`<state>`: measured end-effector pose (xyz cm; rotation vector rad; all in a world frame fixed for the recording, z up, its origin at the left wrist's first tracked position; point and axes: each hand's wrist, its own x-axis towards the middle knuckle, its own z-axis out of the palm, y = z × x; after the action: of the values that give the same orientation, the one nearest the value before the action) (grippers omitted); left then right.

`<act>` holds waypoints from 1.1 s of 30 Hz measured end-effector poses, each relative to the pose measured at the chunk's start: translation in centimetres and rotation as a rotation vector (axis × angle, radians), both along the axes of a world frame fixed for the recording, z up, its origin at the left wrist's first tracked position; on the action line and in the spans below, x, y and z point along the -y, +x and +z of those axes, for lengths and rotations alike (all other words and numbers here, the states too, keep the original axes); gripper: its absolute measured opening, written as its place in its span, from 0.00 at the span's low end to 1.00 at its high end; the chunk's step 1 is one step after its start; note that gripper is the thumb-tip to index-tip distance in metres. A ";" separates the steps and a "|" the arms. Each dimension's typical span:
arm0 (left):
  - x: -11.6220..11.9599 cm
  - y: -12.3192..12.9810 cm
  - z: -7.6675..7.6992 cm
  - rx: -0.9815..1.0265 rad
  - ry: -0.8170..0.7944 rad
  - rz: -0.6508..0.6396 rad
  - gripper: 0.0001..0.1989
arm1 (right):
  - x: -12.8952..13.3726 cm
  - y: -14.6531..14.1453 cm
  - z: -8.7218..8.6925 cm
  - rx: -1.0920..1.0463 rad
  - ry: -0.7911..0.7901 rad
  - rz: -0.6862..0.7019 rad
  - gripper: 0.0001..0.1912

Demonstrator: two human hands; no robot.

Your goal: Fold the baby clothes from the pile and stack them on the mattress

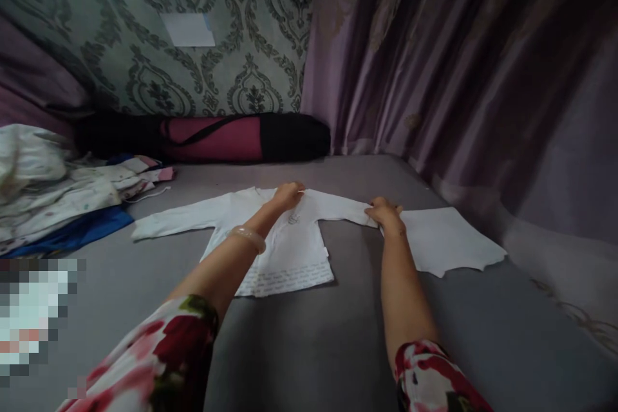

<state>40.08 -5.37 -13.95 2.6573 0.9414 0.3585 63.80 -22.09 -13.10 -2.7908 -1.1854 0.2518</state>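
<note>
A small white long-sleeved shirt (290, 244) lies spread flat on the grey bed surface, its sleeves stretched out to both sides. It has a small dark print on the chest and rows of faint lettering along the hem. My left hand (290, 195) is closed on the shirt near its neckline and shoulder, the forearm hiding part of the front. At the end of the right sleeve, my right hand (385, 211) pinches the cuff. Just right of that hand lies a flat white piece (447, 238) with a wavy lower edge; its kind is unclear.
Crumpled clothes (72, 196), white patterned and blue, are heaped at the left. A long black and magenta bag (217, 138) lies along the patterned wall. Purple curtains (386, 58) hang down the right side. A pixelated patch covers the lower left.
</note>
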 end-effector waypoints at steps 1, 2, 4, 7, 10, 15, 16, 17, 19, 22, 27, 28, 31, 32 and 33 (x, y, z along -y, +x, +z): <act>-0.4 0.6 -0.2 -0.001 0.000 -0.004 0.14 | -0.1 0.4 -0.1 -0.024 0.040 -0.007 0.16; -0.7 1.1 -0.5 -0.006 0.000 -0.010 0.15 | -0.1 0.8 -0.2 -0.071 0.095 -0.003 0.14; -1.2 1.9 -1.0 -0.035 -0.001 -0.009 0.16 | 0.0 1.5 -0.3 -0.240 0.266 0.003 0.11; -1.5 2.6 -1.5 -0.098 -0.004 0.012 0.16 | -0.1 2.1 -0.5 -0.556 0.609 -0.022 0.11; -1.6 2.8 -1.7 -0.104 -0.001 0.040 0.13 | -0.7 1.8 -0.8 -0.751 0.871 -0.095 0.15; -1.1 2.9 -2.4 -0.042 0.053 0.122 0.13 | -2.1 0.7 -1.8 -0.621 0.963 -0.154 0.17; -0.9 3.0 -2.6 -0.033 0.067 0.146 0.13 | -2.2 0.6 -1.9 -0.529 0.922 -0.148 0.16; -0.7 3.1 -2.9 -0.027 0.086 0.170 0.14 | -2.1 0.5 -1.9 -0.433 0.866 -0.138 0.16; -0.3 3.2 -3.5 -0.029 0.132 0.203 0.14 | -1.7 0.4 -1.9 -0.264 0.726 -0.118 0.16; 0.2 3.4 -4.1 -0.042 0.194 0.222 0.14 | -1.0 0.0 -1.6 -0.142 0.505 -0.152 0.18; 0.4 3.6 -3.5 -0.063 0.278 0.258 0.14 | -0.8 0.0 -1.5 -0.144 0.364 -0.205 0.20; 0.4 3.5 -3.3 -0.067 0.279 0.232 0.13 | -0.9 0.2 -1.6 -0.162 0.368 -0.206 0.20; 0.5 2.7 -2.6 -0.047 0.237 0.123 0.13 | -1.1 1.0 -2.1 -0.218 0.422 -0.197 0.19; 0.6 2.3 -2.5 -0.025 0.211 0.086 0.13 | -1.2 1.2 -2.2 -0.236 0.457 -0.193 0.18; 0.9 1.8 -2.6 0.000 0.180 0.041 0.14 | -1.2 1.3 -2.4 -0.266 0.505 -0.196 0.16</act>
<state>41.89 -6.24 -16.54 2.8022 1.0080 0.4740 65.15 -20.87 -15.45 -2.3212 -0.7765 0.2538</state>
